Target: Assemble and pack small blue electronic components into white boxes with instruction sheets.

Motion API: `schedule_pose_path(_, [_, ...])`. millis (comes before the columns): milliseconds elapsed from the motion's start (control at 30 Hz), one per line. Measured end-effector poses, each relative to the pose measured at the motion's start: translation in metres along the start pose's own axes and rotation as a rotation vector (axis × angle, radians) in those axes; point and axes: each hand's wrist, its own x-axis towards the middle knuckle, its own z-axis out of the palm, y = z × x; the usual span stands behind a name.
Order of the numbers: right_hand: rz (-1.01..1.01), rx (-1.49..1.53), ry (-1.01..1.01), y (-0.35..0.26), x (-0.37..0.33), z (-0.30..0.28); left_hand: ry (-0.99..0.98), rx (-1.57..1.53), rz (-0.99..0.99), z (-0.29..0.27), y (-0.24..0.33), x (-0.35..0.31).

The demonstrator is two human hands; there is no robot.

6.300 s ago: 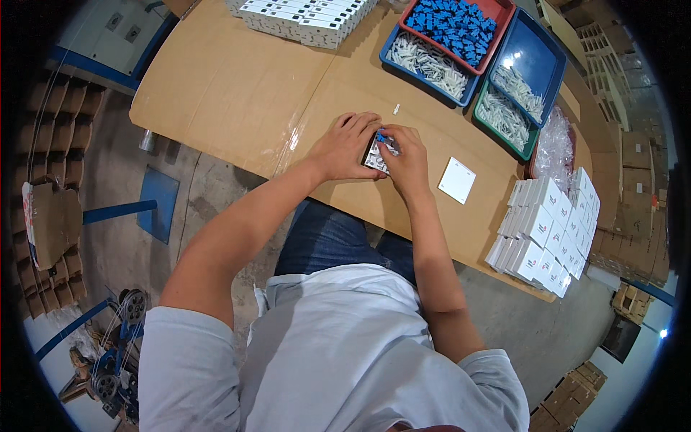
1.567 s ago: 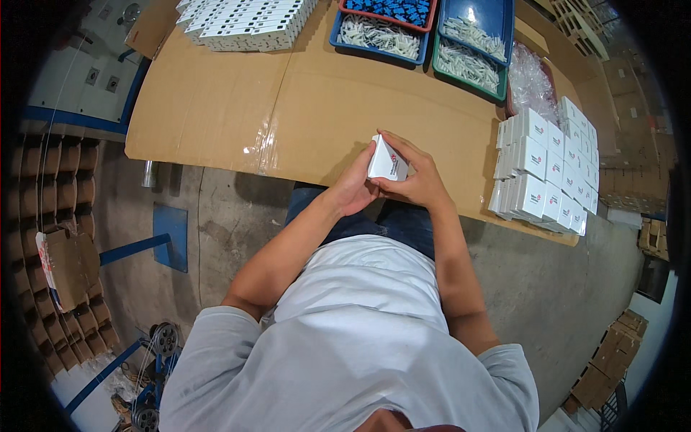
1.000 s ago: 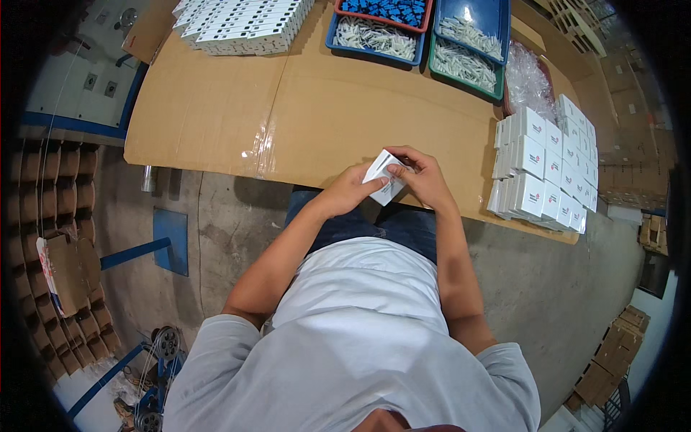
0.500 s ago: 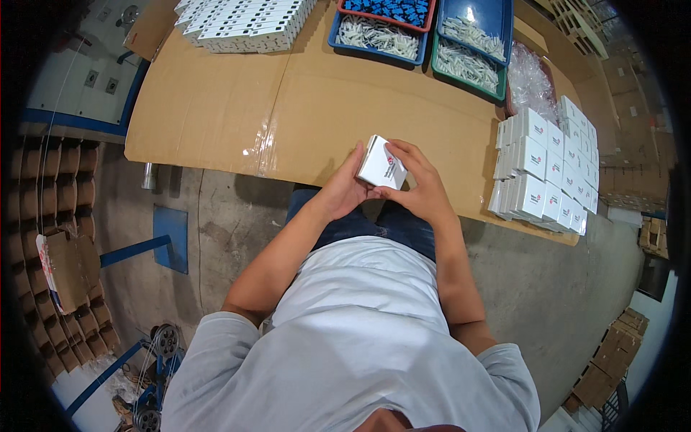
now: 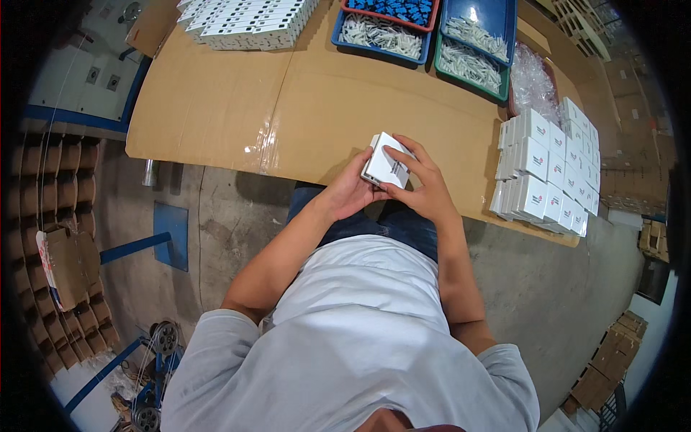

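Note:
A small white box (image 5: 379, 163) with dark and red print on its face is held between my two hands, by the near edge of the cardboard-covered table (image 5: 324, 108). My left hand (image 5: 350, 191) is closed round its left side and underside. My right hand (image 5: 425, 183) grips it from the right, its fingers across the top face and the thumb at the near edge. The box is tilted, and part of its face is hidden under the right fingers.
Stacked white boxes (image 5: 547, 169) stand at the table's right edge. Trays of small white parts (image 5: 381, 37), one tray with blue parts (image 5: 396, 9), and clear plastic bags (image 5: 533, 79) lie at the back right. Rows of white units (image 5: 248, 29) sit back left.
The box has turned slightly in my hands, so that more of its left side shows. My right fingers have shifted further across its top face.

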Motion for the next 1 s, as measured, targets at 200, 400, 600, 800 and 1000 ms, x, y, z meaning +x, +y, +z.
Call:
schedule_pose_path(200, [0.005,0.015,0.002,0.000,0.000,0.003,0.002,-0.022,-0.006,-0.003,-0.001,0.002])
schedule_pose_path(400, [-0.018,-0.021,-0.006,0.001,-0.001,0.005,0.012,-0.008,0.015,-0.002,-0.002,0.001])
schedule_pose_path(600, [-0.013,-0.012,-0.008,0.005,-0.001,0.006,0.004,-0.016,0.031,-0.002,-0.003,0.000])
schedule_pose_path(800, [-0.027,-0.031,-0.018,0.001,0.002,0.003,0.062,0.137,0.054,0.008,0.001,-0.007])
schedule_pose_path(1000, [-0.009,-0.033,-0.030,-0.003,0.002,0.000,0.049,0.264,0.074,-0.009,-0.002,-0.003])
